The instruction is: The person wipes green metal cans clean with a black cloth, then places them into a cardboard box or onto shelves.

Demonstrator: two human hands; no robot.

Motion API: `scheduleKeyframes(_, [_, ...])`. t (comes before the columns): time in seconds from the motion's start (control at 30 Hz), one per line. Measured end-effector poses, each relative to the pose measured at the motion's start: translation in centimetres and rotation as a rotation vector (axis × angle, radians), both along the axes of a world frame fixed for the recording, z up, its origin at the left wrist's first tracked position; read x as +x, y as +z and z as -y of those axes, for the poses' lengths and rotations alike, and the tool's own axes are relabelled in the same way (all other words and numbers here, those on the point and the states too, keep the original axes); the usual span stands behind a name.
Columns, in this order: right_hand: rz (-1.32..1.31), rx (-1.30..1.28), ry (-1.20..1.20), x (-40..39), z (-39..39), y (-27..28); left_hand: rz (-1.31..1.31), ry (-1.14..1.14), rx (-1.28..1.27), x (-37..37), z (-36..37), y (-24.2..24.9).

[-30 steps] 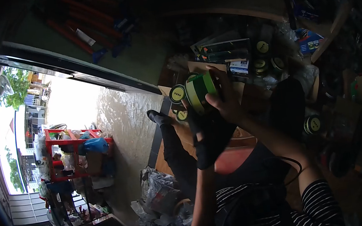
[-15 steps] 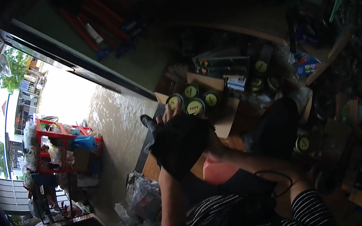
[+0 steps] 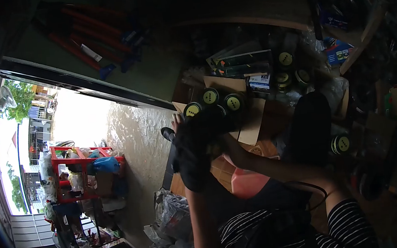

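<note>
A loose black cloth-like thing (image 3: 192, 154) lies over the back of my left hand and wrist; its exact kind is too dark to tell. Beyond it show the stretched fingers of my left hand (image 3: 177, 121), beside the open cardboard box (image 3: 252, 122). My right hand (image 3: 224, 153) is closed at the cloth's right side, its fingers mostly hidden in shadow. Inside the box stand several round cans with yellow-green lids, among them a near-left can (image 3: 192, 109), a back can (image 3: 210, 95) and a right can (image 3: 233, 102). Part of another lid is hidden behind the cloth.
More lidded cans (image 3: 283, 81) and a small blue-white box (image 3: 259, 82) stand behind the carton. A pink-red thing (image 3: 248, 182) lies before my body. Clear plastic bags (image 3: 172, 212) are heaped at lower left. Outside the doorway is a red rack (image 3: 83, 161) with goods.
My left fingers have shifted left, off the near can lid toward the box's left edge. The black cloth has moved up and now covers most of the front lid. The view has turned slightly.
</note>
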State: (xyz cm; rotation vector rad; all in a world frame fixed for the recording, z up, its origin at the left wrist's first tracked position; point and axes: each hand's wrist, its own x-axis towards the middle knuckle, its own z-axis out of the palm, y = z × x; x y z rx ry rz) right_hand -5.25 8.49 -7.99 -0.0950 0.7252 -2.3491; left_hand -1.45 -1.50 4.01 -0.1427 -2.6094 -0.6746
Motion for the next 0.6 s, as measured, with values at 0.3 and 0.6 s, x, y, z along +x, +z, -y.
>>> scheduleKeyframes(0.3, [-0.809,0.536,-0.609,-3.0,-3.9,7.8,0.131,0.238,0.606,1.7,-5.6,-0.6])
scheduleKeyframes(0.6, [-0.506,0.525,-0.175,-3.2,-1.9,2.3,0.194,-0.105,0.197,-1.2,-0.1,-2.3])
